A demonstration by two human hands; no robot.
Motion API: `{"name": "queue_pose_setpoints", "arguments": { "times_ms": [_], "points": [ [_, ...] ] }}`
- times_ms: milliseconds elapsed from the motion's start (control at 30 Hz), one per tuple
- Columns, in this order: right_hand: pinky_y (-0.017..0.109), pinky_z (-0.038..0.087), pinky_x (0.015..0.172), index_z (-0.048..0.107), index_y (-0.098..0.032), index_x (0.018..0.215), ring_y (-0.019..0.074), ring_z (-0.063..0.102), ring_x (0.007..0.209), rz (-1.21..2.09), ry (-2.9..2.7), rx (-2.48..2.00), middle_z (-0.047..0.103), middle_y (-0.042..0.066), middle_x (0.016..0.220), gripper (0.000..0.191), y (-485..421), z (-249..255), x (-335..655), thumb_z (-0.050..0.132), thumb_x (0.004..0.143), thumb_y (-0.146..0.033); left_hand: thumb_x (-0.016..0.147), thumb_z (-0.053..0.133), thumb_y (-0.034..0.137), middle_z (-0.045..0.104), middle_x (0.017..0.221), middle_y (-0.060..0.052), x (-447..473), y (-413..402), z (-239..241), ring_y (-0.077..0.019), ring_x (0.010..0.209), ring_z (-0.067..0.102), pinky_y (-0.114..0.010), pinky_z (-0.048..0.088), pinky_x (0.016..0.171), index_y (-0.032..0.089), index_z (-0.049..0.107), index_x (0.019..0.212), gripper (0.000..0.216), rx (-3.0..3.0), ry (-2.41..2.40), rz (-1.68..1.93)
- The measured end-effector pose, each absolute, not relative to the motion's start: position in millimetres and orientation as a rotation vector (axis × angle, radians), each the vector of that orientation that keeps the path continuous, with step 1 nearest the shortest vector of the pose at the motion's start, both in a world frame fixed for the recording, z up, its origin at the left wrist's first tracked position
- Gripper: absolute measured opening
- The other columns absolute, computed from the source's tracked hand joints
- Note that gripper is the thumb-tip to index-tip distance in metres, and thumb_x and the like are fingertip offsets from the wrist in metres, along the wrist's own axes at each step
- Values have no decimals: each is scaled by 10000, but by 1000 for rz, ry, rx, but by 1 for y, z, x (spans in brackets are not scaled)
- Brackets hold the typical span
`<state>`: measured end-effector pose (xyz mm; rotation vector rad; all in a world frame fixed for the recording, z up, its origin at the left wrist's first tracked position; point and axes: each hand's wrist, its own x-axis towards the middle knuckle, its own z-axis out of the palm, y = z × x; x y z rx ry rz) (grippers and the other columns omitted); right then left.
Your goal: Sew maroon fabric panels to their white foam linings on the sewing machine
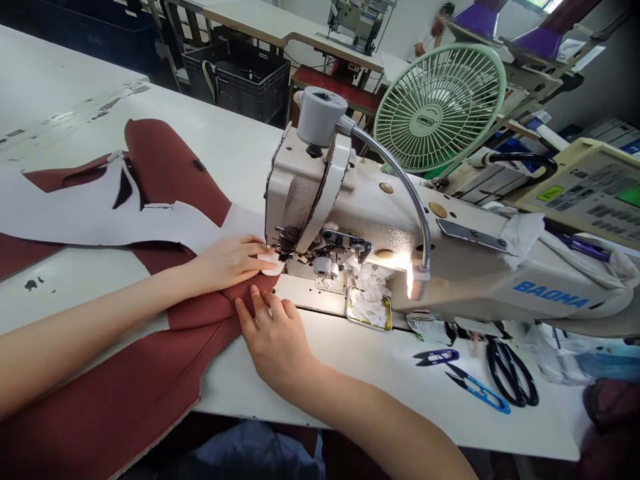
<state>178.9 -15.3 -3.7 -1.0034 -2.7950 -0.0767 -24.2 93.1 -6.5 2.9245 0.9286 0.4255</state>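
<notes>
Maroon sheet material point(115, 393) with a white cut layer point(100, 213) over it, flat on a white sewing table point(320, 393), front end at the needle area point(285, 243) of a cream sewing machine point(500, 267). Right hand point(275, 340): fingers slightly spread and curved, pressed on the maroon, nothing gripped. Left hand point(227, 263): fingers together across the white layer, tips on a small white pad point(270, 263), grip impossible to tell. At 2 o'clock, a tin of white scraps point(369, 308); at 3 o'clock, blue snips point(480, 393), purple snips point(435, 357) and black-handled scissors point(513, 373). Farther, at 1 o'clock, a gooseneck lamp point(400, 173) and green fan point(439, 107); at 12 o'clock, a black crate point(235, 83); at 1 o'clock, a second sewing machine point(355, 27) and a co-worker point(435, 30).
</notes>
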Motion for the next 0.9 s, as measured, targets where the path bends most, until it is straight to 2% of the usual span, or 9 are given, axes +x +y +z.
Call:
{"name": "queue_pose_setpoints", "arguments": {
  "times_ms": [100, 233, 367, 533, 633, 800, 900],
  "points": [
    [410, 496, 756, 534, -43, 1383, 312, 586, 1094, -77, -2820, -967, 561, 274, 1379, 426, -18, -1, 179, 429, 998, -192, 1024, 442, 201, 671, 1263, -20, -26, 98, -3, -194, 1119, 569, -329, 419, 994, 326, 709, 1191, 339, 2985, 872, 352],
    [417, 491, 755, 538, -34, 1380, 334, 577, 1122, -75, -2813, -958, 561, 289, 1370, 434, -14, -2, 180, 448, 986, -193, 1001, 503, 196, 686, 1229, -18, -24, 103, -3, -200, 1110, 562, -331, 406, 958, 340, 720, 1163, 307, 3022, 899, 366],
    [428, 494, 778, 503, -43, 1415, 341, 540, 1188, -24, -2838, -976, 528, 285, 1408, 462, -8, -6, 183, 445, 985, -202, 1013, 473, 185, 722, 1098, -30, -20, 104, -2, -182, 1073, 566, -312, 406, 952, 280, 728, 1133, 298, 2975, 869, 442],
    [424, 496, 794, 506, -67, 1423, 339, 535, 1207, -48, -2823, -984, 520, 264, 1428, 463, -2, -9, 188, 429, 980, -178, 1037, 390, 150, 690, 1152, -34, -14, 105, 8, -168, 1073, 544, -308, 409, 990, 204, 708, 1130, 335, 2928, 828, 322],
    [411, 494, 801, 509, -72, 1422, 337, 532, 1223, -86, -2807, -978, 530, 257, 1421, 459, 2, -11, 190, 430, 982, -179, 1023, 419, 139, 686, 1006, -50, -8, 103, 10, -172, 997, 554, -306, 428, 962, 174, 717, 1066, 303, 3039, 818, 319],
    [408, 495, 808, 487, -92, 1443, 316, 527, 1229, -39, -2797, -1012, 520, 249, 1434, 464, 7, -12, 192, 414, 991, -172, 955, 517, 113, 609, 730, -42, 3, 99, 1, -188, 819, 561, -306, 453, 835, 171, 707, 843, 228, 3155, 844, 444],
    [401, 493, 833, 471, -95, 1454, 302, 510, 1251, 5, -2788, -1035, 540, 227, 1422, 469, 9, -10, 192, 416, 994, -169, 943, 517, 113, 601, 715, -37, 11, 91, -2, -185, 752, 550, -305, 441, 752, 175, 674, 772, 240, 3142, 911, 497]
  ]
}}
